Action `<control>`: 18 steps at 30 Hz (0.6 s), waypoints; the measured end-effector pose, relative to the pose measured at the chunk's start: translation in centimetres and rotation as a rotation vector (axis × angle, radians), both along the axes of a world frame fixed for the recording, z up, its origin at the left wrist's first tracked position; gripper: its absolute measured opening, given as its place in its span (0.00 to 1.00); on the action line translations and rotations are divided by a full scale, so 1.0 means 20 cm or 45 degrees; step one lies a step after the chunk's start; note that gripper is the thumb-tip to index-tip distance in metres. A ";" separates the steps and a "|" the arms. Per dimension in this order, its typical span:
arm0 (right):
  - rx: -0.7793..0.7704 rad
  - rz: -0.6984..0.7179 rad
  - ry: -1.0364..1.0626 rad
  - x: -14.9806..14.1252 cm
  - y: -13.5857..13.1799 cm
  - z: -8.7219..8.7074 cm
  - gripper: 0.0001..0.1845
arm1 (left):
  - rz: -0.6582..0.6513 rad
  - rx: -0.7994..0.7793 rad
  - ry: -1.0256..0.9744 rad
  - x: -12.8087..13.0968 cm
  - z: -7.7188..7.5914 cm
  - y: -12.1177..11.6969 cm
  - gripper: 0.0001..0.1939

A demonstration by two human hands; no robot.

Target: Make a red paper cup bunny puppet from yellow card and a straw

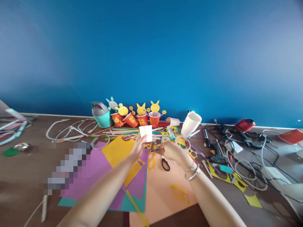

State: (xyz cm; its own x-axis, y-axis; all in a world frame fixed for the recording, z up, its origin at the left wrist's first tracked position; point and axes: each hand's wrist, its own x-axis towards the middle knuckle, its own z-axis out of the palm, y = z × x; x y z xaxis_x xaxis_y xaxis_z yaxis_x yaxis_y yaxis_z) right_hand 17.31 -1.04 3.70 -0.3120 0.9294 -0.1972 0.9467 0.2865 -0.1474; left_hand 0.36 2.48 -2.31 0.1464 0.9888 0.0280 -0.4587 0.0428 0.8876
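A small white paper cup is gripped upright in my left hand, its fingers wrapped round the side. My right hand is closed on a pair of scissors. One black handle loop hangs below that hand, and the blades point left, just under the cup. Whether the blades touch the cup I cannot tell. Beneath both hands lie sheets of coloured paper: purple, yellow and peach. Yellow paper scraps lie around the scissors.
Red cups with yellow animal faces line the blue wall, beside a teal flask. A white container leans further right. Glue guns and tangled cables crowd the right side. A tape roll lies left.
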 end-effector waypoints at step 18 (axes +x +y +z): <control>0.318 -0.184 -0.036 0.05 0.06 -0.02 0.12 | 0.156 0.034 -0.005 0.00 0.00 0.01 0.25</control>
